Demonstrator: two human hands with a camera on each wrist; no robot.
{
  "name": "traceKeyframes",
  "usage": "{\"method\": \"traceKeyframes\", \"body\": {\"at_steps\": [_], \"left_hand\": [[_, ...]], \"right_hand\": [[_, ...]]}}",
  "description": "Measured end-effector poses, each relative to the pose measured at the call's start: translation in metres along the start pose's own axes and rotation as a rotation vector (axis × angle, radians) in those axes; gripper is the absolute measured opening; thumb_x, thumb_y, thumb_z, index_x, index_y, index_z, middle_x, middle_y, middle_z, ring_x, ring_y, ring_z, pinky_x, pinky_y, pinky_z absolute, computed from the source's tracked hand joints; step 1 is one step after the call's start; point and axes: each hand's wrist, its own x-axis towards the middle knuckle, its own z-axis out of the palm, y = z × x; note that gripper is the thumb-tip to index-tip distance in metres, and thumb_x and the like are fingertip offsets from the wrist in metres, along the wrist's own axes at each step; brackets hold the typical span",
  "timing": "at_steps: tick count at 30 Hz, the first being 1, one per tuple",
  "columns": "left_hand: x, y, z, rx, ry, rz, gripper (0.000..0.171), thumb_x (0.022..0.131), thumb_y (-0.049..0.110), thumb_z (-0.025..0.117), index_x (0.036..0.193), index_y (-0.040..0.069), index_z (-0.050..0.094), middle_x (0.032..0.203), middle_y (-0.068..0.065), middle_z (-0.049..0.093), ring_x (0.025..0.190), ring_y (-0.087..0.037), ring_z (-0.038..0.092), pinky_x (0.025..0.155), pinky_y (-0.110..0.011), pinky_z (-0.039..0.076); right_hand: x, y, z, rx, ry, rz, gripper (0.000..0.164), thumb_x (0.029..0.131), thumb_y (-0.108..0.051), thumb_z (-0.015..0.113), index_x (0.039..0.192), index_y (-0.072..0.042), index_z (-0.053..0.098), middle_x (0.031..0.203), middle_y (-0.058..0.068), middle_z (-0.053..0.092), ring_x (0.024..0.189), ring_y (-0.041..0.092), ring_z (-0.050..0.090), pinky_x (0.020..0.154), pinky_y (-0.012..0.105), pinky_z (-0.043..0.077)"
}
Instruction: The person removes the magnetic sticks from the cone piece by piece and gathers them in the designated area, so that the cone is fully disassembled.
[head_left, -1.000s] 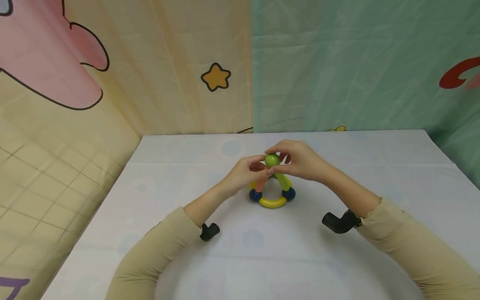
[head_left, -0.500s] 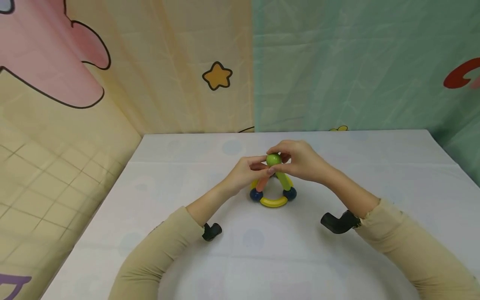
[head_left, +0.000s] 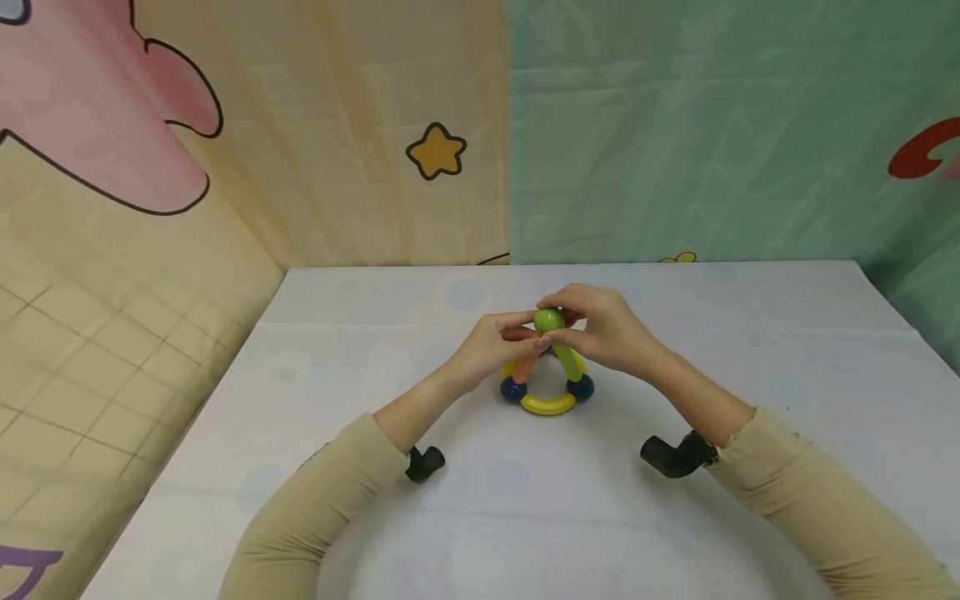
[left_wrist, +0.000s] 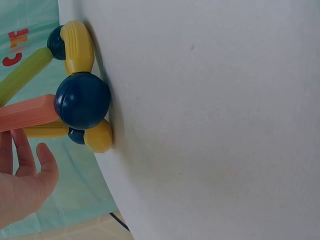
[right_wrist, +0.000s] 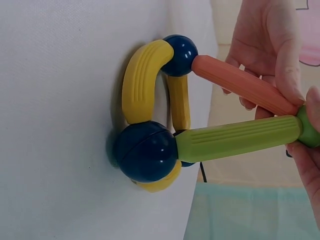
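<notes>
Now green ball (head_left: pixel 549 320) between thumb and fingers of right hand (head_left: pixel 609 327).

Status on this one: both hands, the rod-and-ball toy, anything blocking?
Right hand pinches green ball. Left hand grips upper end of coral rod. Blue balls and yellow curved bars joined on table. Nothing seen blocking either hand.

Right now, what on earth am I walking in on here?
Someone has both hands on a ball-and-stick building toy that stands on a white-covered table. The right hand grips the green ball at its top, while the left hand holds the coral rod near its upper end. That rod and a green rod slope up to the ball from dark blue balls linked by yellow curved rods.
</notes>
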Motion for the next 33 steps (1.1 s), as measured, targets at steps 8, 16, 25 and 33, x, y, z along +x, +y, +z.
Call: {"method": "traceKeyframes", "body": {"at_steps": [8, 16, 25, 33], "left_hand": [[-0.0011, -0.0002, -0.0005, -0.015, -0.018, 0.026, 0.043, 0.090, 0.008, 0.061, 0.131, 0.002, 0.052, 0.106, -0.018, 0.067, 0.098, -0.020, 0.064, 0.089, -0.031, 0.047], [-0.0008, -0.0017, -0.0004, 0.020, -0.018, 0.059, 0.042, 0.090, 0.008, 0.061, 0.131, 0.001, 0.053, 0.104, -0.017, 0.067, 0.095, -0.018, 0.065, 0.086, -0.030, 0.049], [-0.0063, -0.0068, 0.0001, 0.088, 0.008, 0.072, 0.027, 0.091, 0.012, 0.061, 0.115, 0.001, 0.064, 0.095, -0.014, 0.068, 0.092, -0.028, 0.063, 0.077, -0.027, 0.050], [-0.0049, -0.0036, 0.0007, 0.140, -0.025, 0.135, 0.028, 0.089, 0.008, 0.063, 0.115, -0.002, 0.063, 0.105, -0.016, 0.067, 0.091, -0.018, 0.063, 0.080, -0.029, 0.050]], "right_hand": [[-0.0030, 0.0012, 0.0049, 0.022, 0.064, -0.017, 0.034, 0.070, 0.003, 0.078, 0.101, 0.001, 0.067, 0.095, 0.006, 0.066, 0.080, 0.013, 0.060, 0.067, 0.027, 0.052], [-0.0058, 0.0017, 0.0082, 0.040, 0.106, -0.024, 0.034, 0.069, 0.004, 0.079, 0.101, 0.000, 0.068, 0.095, 0.005, 0.065, 0.079, 0.013, 0.060, 0.067, 0.030, 0.052], [-0.0004, -0.0039, 0.0100, 0.066, 0.097, -0.029, 0.035, 0.069, -0.003, 0.079, 0.102, -0.001, 0.066, 0.098, 0.006, 0.065, 0.082, 0.013, 0.060, 0.069, 0.026, 0.052], [-0.0068, 0.0007, 0.0085, 0.112, 0.079, 0.049, 0.037, 0.070, -0.001, 0.078, 0.105, 0.001, 0.064, 0.102, 0.009, 0.063, 0.084, 0.016, 0.063, 0.072, 0.024, 0.052]]}}
